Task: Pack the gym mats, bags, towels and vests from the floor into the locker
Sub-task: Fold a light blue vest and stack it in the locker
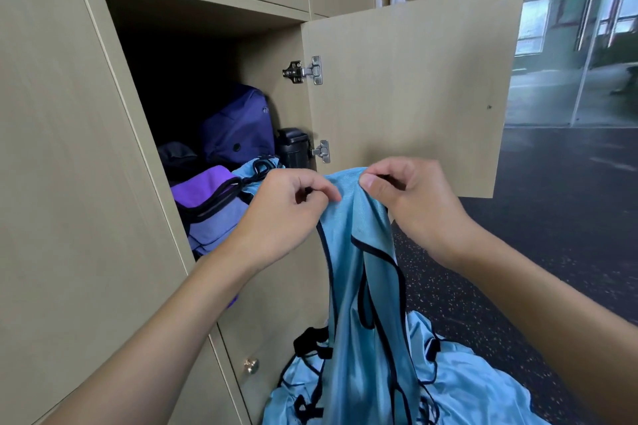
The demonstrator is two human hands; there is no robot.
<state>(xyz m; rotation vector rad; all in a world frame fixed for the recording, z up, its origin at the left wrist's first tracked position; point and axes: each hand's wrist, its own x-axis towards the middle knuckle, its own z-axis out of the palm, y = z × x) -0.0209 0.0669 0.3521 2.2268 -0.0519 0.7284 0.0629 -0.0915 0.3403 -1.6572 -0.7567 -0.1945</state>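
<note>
A light blue vest (359, 272) with dark trim hangs in front of the open locker (193, 86). My left hand (286, 210) pinches its top edge on the left, and my right hand (411, 200) pinches the same edge on the right. More light blue vests (462, 386) lie heaped on the floor below. Inside the locker sit a dark purple bag (238, 128), a lighter purple bag (210, 203), a black bottle (293, 147) and a bit of light blue fabric.
The locker door (414, 90) stands swung open to the right, just behind my hands. Closed locker fronts surround the opening; a brass knob (251, 365) marks the one below. Dark speckled floor (538, 217) stretches right toward glass doors.
</note>
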